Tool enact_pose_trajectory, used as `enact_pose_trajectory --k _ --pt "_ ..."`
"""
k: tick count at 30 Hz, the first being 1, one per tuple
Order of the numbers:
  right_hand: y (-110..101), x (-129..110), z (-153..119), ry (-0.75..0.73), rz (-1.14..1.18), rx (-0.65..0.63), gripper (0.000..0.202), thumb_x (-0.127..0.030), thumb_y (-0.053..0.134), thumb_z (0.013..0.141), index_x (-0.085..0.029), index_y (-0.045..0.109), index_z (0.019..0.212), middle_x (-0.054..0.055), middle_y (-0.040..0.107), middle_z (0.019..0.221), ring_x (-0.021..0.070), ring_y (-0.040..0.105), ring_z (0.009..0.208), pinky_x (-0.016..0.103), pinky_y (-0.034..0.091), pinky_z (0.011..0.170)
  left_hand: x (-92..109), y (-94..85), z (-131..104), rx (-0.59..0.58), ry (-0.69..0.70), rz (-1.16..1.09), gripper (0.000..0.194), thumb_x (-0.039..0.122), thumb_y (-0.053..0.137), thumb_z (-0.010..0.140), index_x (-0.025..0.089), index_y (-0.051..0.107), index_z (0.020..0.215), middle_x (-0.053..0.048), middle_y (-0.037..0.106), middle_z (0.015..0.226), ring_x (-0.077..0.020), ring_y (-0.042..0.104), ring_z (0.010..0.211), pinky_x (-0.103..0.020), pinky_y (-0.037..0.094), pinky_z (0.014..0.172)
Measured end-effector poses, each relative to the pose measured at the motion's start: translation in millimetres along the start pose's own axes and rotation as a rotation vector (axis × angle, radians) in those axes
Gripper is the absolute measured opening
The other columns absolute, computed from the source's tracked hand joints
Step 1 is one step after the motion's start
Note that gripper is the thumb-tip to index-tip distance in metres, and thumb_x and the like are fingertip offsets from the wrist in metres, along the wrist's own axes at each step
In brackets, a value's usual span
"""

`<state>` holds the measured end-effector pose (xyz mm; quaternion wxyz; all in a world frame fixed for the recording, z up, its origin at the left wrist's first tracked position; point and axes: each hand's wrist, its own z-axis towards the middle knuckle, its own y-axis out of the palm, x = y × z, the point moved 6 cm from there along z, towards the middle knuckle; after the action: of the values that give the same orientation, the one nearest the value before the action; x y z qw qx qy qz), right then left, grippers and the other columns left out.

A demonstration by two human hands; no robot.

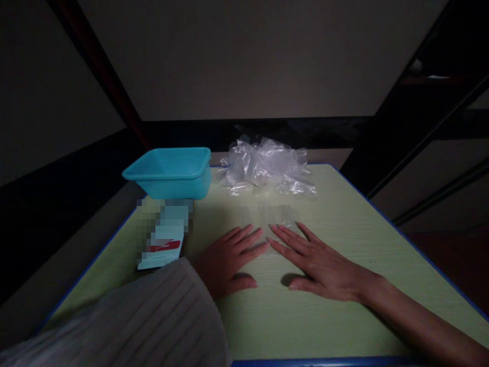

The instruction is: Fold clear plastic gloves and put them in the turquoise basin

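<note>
A clear plastic bag (267, 214) lies flat on the table, hard to make out against the pale surface. My left hand (233, 260) rests at its near left edge, palm down with the fingers stretched out. On the near right side, my right hand (321, 262) is spread flat, its fingertips on or by the plastic. Neither hand grips anything. Beyond them, a crumpled heap of clear plastic bags (267, 165) sits near the table's far edge.
A blue plastic basin (171, 188) stands at the far left of the light green table (290, 326), which has a blue rim. A phone (164, 244) with a lit, partly blurred screen lies left of my left hand. A wall (244, 61) rises behind the table.
</note>
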<state>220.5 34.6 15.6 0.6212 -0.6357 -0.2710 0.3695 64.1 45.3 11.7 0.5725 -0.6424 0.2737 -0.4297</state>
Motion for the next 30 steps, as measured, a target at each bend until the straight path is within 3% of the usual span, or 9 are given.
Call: enact_pose_trajectory --k 7,14,21,30 --pt "-0.5 0.5 0.1 0.022 0.035 -0.028 0.069 -0.059 0.034 0.086 -0.023 0.019 0.142 0.014 0.005 0.149 0.0313 0.012 0.135 0.059 0.013 0.105 -0.3 -0.4 -1.1 -0.029 -0.013 0.006 0.069 0.063 0.033 0.083 0.023 0.027 0.14 -0.017 0.017 0.148 -0.0365 0.011 0.135 -0.055 0.019 0.104" --pt "-3.8 -0.9 -0.3 0.061 0.06 -0.05 0.069 -0.06 0.037 0.085 -0.026 0.019 0.142 0.011 0.001 0.15 0.0335 0.008 0.135 0.06 0.014 0.105 -0.8 -1.2 -1.3 0.008 0.004 -0.015 0.069 0.063 0.036 0.082 0.024 0.03 0.138 -0.017 0.019 0.147 -0.0385 0.011 0.135 -0.056 0.019 0.103" --pt "-8.8 7.0 2.2 0.069 0.034 0.029 0.076 -0.063 0.027 0.085 -0.016 0.011 0.144 0.017 0.01 0.148 0.0318 0.012 0.135 0.061 0.015 0.104 -0.2 -2.3 -1.9 0.032 0.009 -0.021 0.066 0.06 0.04 0.082 0.023 0.035 0.136 -0.018 0.022 0.146 -0.0395 0.014 0.134 -0.058 0.022 0.101" --pt "-6.3 33.5 5.3 0.227 -0.077 0.027 0.07 -0.059 0.024 0.088 -0.013 0.022 0.141 0.02 0.021 0.145 0.0305 0.02 0.133 0.06 0.018 0.103 0.5 -4.3 -1.5 0.044 0.005 -0.035 0.065 0.06 0.043 0.082 0.024 0.036 0.136 -0.017 0.023 0.146 -0.0381 0.016 0.134 -0.057 0.022 0.102"
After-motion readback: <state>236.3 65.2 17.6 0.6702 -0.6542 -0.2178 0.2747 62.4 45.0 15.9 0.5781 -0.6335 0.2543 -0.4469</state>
